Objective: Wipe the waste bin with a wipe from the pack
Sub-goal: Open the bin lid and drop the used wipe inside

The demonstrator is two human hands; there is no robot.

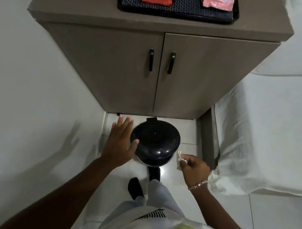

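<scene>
Two hands are flanking the waste bin [154,143], which is standing upright on the floor before the cabinet [151,73]. Spread flat, the left hand [120,141] is grasping nothing, its thumb touching the domed lid. Just right of the bin, the right hand [194,169] is pinching the wipe [179,159], needing only a short leftward reach.

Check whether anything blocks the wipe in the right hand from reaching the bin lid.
Nothing visible does. The right hand pinches the wipe just beside the waste bin, with only bare floor tile between. The left hand is open at the lid's opposite edge.
</scene>
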